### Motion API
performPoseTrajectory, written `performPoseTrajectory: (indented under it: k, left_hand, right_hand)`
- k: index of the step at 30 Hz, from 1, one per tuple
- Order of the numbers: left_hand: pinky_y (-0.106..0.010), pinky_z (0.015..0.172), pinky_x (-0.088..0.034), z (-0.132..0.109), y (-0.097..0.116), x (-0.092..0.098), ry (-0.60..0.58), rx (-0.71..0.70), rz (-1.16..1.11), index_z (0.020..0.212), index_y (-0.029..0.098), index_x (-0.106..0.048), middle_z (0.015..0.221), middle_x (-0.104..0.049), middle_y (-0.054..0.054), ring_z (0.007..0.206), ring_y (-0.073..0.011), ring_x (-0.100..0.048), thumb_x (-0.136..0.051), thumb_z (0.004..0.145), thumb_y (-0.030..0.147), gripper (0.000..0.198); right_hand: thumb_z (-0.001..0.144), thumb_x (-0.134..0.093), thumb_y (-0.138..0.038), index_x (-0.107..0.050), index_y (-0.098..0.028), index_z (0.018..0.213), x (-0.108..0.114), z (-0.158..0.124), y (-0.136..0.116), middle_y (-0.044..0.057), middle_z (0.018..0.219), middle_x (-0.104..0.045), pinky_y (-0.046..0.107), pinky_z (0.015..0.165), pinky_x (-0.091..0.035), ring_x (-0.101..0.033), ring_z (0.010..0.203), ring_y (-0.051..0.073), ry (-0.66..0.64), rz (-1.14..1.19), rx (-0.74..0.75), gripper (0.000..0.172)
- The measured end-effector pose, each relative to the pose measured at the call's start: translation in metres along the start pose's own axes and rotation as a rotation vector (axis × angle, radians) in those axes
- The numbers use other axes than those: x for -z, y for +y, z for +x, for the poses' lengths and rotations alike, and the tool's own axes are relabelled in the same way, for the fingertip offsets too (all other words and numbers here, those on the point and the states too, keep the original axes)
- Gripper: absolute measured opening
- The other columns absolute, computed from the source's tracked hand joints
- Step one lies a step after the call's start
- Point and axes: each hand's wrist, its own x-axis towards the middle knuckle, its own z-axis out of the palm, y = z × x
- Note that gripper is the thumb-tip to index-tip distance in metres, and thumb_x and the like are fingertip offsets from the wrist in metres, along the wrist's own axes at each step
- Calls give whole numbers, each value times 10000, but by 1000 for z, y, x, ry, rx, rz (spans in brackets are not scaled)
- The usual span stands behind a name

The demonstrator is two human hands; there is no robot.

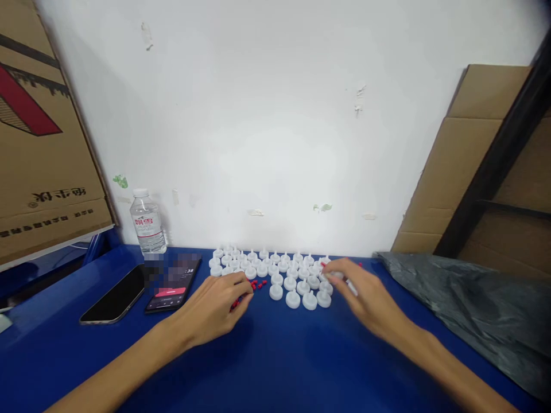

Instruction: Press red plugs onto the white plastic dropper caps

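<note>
My left hand (219, 304) rests low over the table with its fingers bent together among small red tips (259, 284). Some red pieces show under its fingertips, but whether any is pinched is hidden. On the right, my right hand (361, 287) is closed on a white nozzle cap (334, 275), partly covered by the fingers. A red tip (322, 264) shows by its thumb and forefinger. Between and behind both hands stand several white nozzle caps (293, 299), round and upright with thin spouts, packed in loose rows.
Two phones lie at left, one dark (114, 295) and one with its screen lit (172, 287). A water bottle (147, 223) stands behind them near the wall. Grey plastic sheeting (469, 310) covers the blue table's (284, 367) right side. Cardboard (456, 160) leans at right.
</note>
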Motion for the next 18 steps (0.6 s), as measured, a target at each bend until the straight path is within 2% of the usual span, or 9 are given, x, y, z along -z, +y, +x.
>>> performPoseTrajectory:
  k: [3,6,9,13,18]
  left_hand:
    - [-299,629,-359,0,-9,6,-42,-26,54,881,197,-664,933,-652,-60,798,-194,-622,-439,1005,191,257]
    - [-312,604,-335,-1,-11,11,-98,-15,106,811,192,-646,835,-647,-57,714,-196,-603,-452,986,192,261]
    - [-310,593,-316,-1,-12,13,-121,5,99,784,196,-624,806,-647,-45,652,-186,-584,-468,975,204,246]
    - [-299,607,-320,-2,-13,10,-127,3,55,842,208,-638,885,-668,-34,683,-182,-606,-516,938,187,156]
    - [-300,650,-343,-4,-11,9,-182,-7,43,871,212,-664,915,-698,-38,756,-202,-641,-587,948,250,115]
  right_hand:
    - [1056,-396,-501,-702,-249,1048,19,4,40,84,1184,-711,375,975,-517,-671,1110,269,82,-103,-193,396]
    - [1062,-265,-534,-678,-200,1240,32,1,75,126,1344,-662,466,1130,-399,-563,1309,321,161,-154,-334,561]
    - [1051,-164,-566,-611,-118,1388,35,-4,100,173,1427,-608,522,1163,-356,-502,1383,358,148,-173,-482,717]
    - [1024,-160,-617,-662,-118,1347,26,-11,116,164,1380,-648,505,1154,-388,-553,1344,362,37,-155,-581,779]
    - [1001,-181,-663,-714,-162,1298,16,-14,120,124,1337,-681,485,1140,-423,-591,1306,360,-76,-116,-606,789]
